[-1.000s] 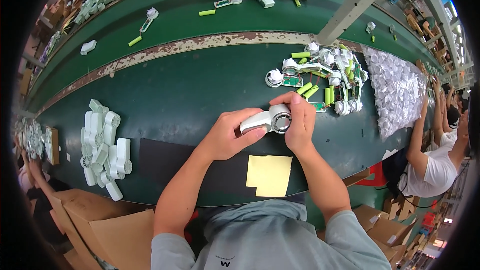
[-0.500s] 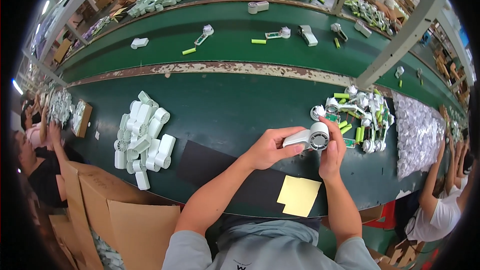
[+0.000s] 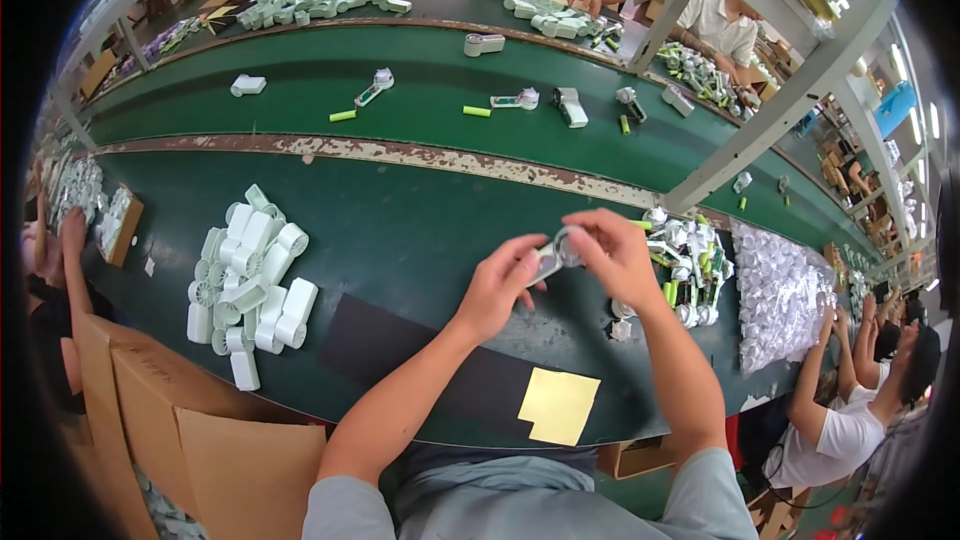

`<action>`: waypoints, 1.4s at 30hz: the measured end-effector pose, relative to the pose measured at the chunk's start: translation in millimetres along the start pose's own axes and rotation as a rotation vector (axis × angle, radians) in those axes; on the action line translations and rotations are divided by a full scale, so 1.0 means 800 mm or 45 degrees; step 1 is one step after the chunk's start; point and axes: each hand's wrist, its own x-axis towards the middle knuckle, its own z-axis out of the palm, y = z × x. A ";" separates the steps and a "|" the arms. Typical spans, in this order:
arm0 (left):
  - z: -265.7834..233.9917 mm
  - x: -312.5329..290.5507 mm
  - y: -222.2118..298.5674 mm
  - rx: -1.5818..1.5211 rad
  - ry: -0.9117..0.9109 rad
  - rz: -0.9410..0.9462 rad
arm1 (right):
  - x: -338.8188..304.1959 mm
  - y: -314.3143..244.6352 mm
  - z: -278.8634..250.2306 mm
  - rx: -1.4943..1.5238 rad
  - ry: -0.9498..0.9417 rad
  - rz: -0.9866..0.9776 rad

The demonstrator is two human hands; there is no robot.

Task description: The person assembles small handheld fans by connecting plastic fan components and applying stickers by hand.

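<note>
Above the dark green workbench I hold a small white handheld fan, its inner side partly showing. My left hand is closed on its handle end. The fingers of my right hand are closed around its round head and hide much of it. Just beyond my right hand lies a heap of fan inner parts with white motor heads, green circuit boards and yellow-green battery cells. One loose white motor part rests below my right wrist. Off to the left is a pile of pale mint fan casings.
A black mat and a yellow paper sheet lie near the front edge. At right is a bag of clear plastic parts. A conveyor carries scattered fan pieces past a metal post. Cardboard boxes stand left; co-workers sit around.
My hands have moved left and up with the fan, which is turned so its inner side partly shows. My right hand has gone over its round head. The whole view has shifted.
</note>
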 end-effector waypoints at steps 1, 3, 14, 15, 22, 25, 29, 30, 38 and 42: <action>0.002 0.002 -0.002 0.051 0.161 0.065 | 0.021 0.004 -0.005 -0.072 0.049 0.124; -0.007 0.004 -0.011 0.216 0.275 0.108 | 0.071 0.028 -0.029 -0.122 0.186 0.304; 0.004 0.035 0.055 0.754 0.332 0.430 | 0.166 0.058 0.039 -0.491 0.086 0.039; -0.001 0.047 0.063 0.826 0.296 0.432 | 0.184 0.068 0.048 -0.532 0.109 -0.086; -0.101 0.022 0.164 2.317 -0.119 -0.024 | 0.288 0.123 0.089 -0.870 0.166 -0.370; -0.150 -0.068 0.203 2.636 -0.146 -0.193 | 0.324 0.118 0.104 -1.065 0.147 -0.311; -0.201 -0.148 0.216 2.622 -0.155 -0.598 | 0.358 0.122 0.112 -1.311 0.119 -0.204; -0.211 -0.156 0.208 2.630 -0.161 -0.578 | 0.362 0.131 0.108 -1.309 0.081 -0.157; -0.203 -0.146 0.193 2.635 -0.211 -0.511 | 0.332 0.109 0.088 -1.218 -0.231 0.208; -0.168 -0.113 0.234 2.393 -0.059 -0.286 | 0.253 0.058 0.072 -0.882 -0.092 0.034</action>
